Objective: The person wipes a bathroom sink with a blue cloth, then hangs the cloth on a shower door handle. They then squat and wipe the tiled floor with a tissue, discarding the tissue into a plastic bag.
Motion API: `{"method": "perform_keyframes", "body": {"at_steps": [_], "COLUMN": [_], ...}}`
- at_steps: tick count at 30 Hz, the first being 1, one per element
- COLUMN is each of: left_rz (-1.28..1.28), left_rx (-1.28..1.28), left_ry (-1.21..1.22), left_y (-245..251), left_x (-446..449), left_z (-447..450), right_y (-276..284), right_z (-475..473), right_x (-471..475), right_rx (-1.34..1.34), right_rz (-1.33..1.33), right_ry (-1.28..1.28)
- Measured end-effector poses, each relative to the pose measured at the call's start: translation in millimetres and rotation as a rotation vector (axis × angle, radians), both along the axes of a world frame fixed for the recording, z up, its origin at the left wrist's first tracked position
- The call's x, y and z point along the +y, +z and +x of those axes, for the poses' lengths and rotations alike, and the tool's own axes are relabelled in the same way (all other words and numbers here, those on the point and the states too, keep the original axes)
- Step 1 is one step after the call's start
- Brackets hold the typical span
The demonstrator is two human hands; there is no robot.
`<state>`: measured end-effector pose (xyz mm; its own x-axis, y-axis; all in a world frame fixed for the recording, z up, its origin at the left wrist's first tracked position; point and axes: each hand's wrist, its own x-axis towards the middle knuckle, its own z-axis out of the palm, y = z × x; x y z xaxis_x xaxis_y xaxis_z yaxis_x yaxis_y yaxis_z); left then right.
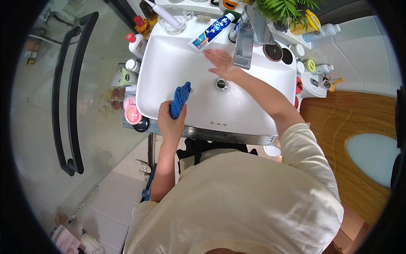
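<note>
My left hand is closed around a twisted blue cloth over the left part of the white washbasin. The cloth's upper end sticks out above my fingers. My right hand is inside the basin with its fingers spread and nothing seen in them, left of the metal faucet and above the round drain. Just beyond its fingertips, a blue toothpaste tube lies slanted at the basin's back edge. Behind the basin's left corner, a white electric toothbrush leans in a clear glass cup.
Bottles, including a white one with a red cap, and pink round containers line the left rim. A green plant, dark round discs and more bottles stand at the back right. A glass door with a black handle is at left.
</note>
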<state>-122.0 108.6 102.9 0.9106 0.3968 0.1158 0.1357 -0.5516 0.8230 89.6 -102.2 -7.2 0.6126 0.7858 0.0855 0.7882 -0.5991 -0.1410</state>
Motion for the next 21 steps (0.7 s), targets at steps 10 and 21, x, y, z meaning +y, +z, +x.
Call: {"method": "perform_keyframes", "body": {"at_steps": [10,21], "left_rz": [-0.028,-0.015], "left_rx": [0.106,0.034], "left_ry": [-0.036,-0.134], "left_y": [-1,-9], "left_x": [-17,-26], "left_z": [4,13], "right_y": [-23,11], "right_z": [10,-64], "right_x": [42,-168], "right_rx": [0.011,0.078], "right_rz": [0.047,-0.173], "right_ry": [-0.006,-0.337]}}
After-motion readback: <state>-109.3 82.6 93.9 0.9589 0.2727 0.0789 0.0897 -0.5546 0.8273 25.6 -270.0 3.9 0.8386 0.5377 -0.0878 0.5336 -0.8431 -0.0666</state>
